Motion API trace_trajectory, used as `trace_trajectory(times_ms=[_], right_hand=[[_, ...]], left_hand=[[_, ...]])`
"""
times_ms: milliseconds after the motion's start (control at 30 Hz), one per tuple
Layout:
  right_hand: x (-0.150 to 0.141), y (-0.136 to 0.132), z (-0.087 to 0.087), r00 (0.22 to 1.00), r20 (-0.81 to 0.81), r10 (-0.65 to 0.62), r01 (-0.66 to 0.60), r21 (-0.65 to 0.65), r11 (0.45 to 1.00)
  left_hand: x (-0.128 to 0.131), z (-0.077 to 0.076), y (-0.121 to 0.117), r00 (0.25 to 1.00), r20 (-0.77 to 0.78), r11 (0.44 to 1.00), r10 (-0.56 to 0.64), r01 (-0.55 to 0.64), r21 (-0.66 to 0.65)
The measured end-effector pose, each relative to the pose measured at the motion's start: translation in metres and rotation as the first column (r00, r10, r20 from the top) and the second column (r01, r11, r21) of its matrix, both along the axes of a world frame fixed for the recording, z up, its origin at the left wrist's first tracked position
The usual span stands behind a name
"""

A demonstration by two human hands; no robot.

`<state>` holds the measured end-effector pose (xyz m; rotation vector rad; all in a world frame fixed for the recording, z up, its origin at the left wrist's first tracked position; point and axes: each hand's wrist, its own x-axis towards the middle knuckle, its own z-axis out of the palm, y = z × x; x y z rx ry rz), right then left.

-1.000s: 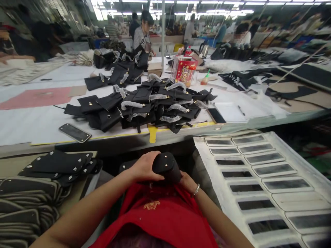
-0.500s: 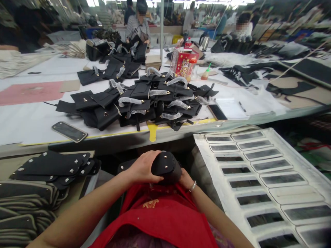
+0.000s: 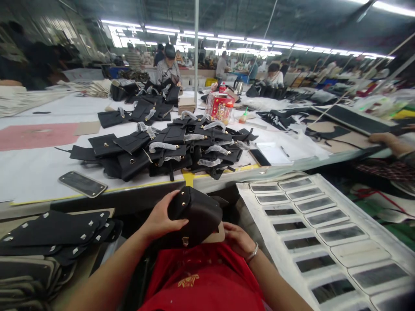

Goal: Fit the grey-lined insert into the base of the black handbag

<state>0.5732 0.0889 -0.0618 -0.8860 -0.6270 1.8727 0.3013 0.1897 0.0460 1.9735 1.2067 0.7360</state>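
I hold a small black leather bag [image 3: 196,214] with gold studs over my lap, just below the table edge. My left hand [image 3: 162,216] grips its left end, fingers curled round the top. My right hand [image 3: 236,237] sits under its right side, partly hidden by the bag, fingers bent against its underside. A pile of similar black bags [image 3: 181,144] with wrapped handles lies on the white table [image 3: 39,168] in front of me.
A phone [image 3: 82,184] lies near the table's front edge at left. Stacked black studded panels [image 3: 55,226] sit at my lower left. A white tray of rectangular slots [image 3: 324,233] stands at my right. Another person's hand [image 3: 387,140] rests at far right; workers stand behind.
The bag has been lifted and tilted so its flat side shows; my left hand moved with it. The camera has tipped upward, showing more of the ceiling.
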Motion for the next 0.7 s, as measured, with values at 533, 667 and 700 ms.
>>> trace_trajectory(times_ms=[533, 667, 700], right_hand=[[-0.178, 0.082, 0.094, 0.572, 0.807, -0.148, -0.452, 0.461, 0.764], [-0.256, 0.085, 0.101, 0.535, 0.836, -0.124, -0.403, 0.381, 0.832], [-0.265, 0.085, 0.103, 0.567, 0.818, -0.101, -0.384, 0.370, 0.846]], left_hand=[[-0.127, -0.040, -0.045, 0.280, 0.673, 0.701, 0.684, -0.506, -0.502], [-0.115, -0.020, -0.076, 0.215, 0.670, 0.627, 0.710, -0.627, -0.463], [-0.112, -0.013, -0.085, 0.239, 0.668, 0.630, 0.705, -0.645, -0.434]])
